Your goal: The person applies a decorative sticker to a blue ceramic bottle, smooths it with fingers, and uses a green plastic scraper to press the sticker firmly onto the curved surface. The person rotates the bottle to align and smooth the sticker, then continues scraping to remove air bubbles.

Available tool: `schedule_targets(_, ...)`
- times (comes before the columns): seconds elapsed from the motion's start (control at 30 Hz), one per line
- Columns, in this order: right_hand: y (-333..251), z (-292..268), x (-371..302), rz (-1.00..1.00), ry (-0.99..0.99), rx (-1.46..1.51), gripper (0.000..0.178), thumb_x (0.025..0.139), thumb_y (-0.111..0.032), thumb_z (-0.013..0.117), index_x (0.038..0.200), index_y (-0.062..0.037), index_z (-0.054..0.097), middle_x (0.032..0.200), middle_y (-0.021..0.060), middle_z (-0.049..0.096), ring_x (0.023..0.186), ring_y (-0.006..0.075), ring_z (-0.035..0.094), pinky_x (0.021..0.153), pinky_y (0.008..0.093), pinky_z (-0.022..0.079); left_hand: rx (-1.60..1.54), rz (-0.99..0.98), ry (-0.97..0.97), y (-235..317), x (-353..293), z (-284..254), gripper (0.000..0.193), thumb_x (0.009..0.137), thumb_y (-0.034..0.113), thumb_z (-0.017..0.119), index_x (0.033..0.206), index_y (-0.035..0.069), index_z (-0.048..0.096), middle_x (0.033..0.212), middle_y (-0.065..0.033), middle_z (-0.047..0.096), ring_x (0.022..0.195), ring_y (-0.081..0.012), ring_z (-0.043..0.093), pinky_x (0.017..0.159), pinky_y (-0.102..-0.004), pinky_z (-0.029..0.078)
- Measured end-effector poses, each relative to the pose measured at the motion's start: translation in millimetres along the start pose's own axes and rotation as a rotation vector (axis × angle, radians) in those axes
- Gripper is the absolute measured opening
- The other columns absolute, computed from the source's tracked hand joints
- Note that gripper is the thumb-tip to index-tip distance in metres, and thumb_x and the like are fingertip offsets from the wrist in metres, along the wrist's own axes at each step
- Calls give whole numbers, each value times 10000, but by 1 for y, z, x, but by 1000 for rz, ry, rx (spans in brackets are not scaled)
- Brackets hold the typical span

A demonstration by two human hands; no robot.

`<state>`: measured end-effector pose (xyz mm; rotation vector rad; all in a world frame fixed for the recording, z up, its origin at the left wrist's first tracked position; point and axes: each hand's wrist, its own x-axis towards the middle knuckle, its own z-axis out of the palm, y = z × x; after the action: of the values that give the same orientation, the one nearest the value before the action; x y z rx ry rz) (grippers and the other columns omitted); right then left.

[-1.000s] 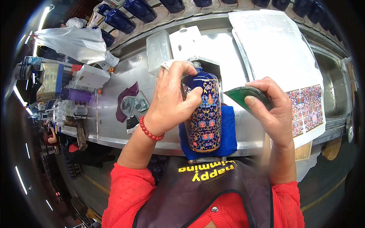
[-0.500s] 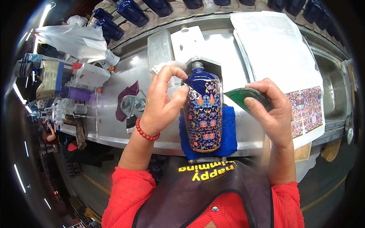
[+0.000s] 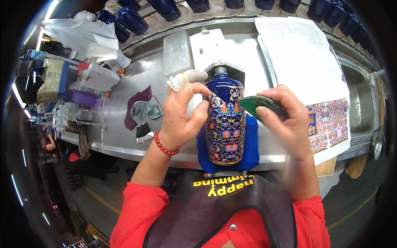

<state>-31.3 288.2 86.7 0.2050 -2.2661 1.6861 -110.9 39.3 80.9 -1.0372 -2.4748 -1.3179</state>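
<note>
A dark blue glass bottle (image 3: 225,132) with a colourful floral decal lies on a folded blue towel (image 3: 252,144), its neck pointing away from me by a grey metal support. Close to its upper left side is my left hand (image 3: 182,111), thumb and forefinger curved with their tips apart near the decal's top edge. White knitted fabric (image 3: 188,78) with a yellow band covers another finger of this hand. My right hand (image 3: 289,120) grips a green, flat scraper (image 3: 252,108), whose pointed corner is near the bottle's upper right side. Whether the corner touches the glass I cannot tell.
Printed decal sheets (image 3: 328,124) and large white paper (image 3: 302,53) lie at right, before a metal sink (image 3: 362,95). A clear plastic tray (image 3: 178,53) stands behind. Purple cloth (image 3: 134,109) and round discs lie left. Several blue bottles (image 3: 165,9) line the far shelf.
The scraper in my right hand has moved left, closer to the bottle. My left forefinger and thumb have shifted slightly lower along the bottle's side. The whole view has shifted a little.
</note>
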Motion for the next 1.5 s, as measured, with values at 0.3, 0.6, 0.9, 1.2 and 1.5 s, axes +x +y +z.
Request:
schedule_targets(0.3, 3, 2, -2, 20, 18, 28, 197, 854, -26, 736, 1043, 2, 689, 883, 78, 638, 783, 159, 607, 709, 281, 481, 106, 162, -30, -10, 8, -1, 274, 801, 43, 668, 1073, 45, 638, 1134, -153, 632, 1123, -371, 540, 1024, -439, 392)
schedule_targets(0.6, 4, 1, -4, 37, 34, 33, 193, 854, -24, 735, 1040, -3, 688, 877, 69, 636, 781, 146, 605, 708, 271, 478, -25, 86, -11, -16, 14, 4, 199, 868, 103, 679, 1054, 46, 640, 1075, -133, 648, 1093, -332, 559, 1012, -407, 402)
schedule_targets(0.9, 5, -2, -5, 39, 42, 19, 192, 859, -21, 735, 1043, -4, 684, 876, 66, 641, 773, 140, 606, 698, 268, 477, -365, -165, 63, -21, -19, 8, 146, 887, 115, 608, 975, 24, 680, 1158, -158, 663, 1128, -238, 587, 1005, -371, 425)
schedule_targets(1.2, 4, -4, -8, 32, 44, 39, 188, 866, -20, 741, 1044, 1, 680, 889, 69, 644, 787, 138, 612, 707, 266, 481, -11, 176, 91, -21, -42, 13, 344, 869, 161, 633, 1180, 74, 750, 1400, -232, 570, 1286, -392, 507, 1120, -490, 344)
schedule_targets(1.5, 5, -8, -13, 7, 50, 18, 188, 859, -15, 744, 1036, 0, 680, 882, 77, 636, 773, 153, 598, 704, 273, 473, 389, 332, 95, -14, -41, 8, 309, 928, 354, 695, 1182, 197, 775, 1324, -172, 618, 1244, -362, 496, 1154, -554, 281)
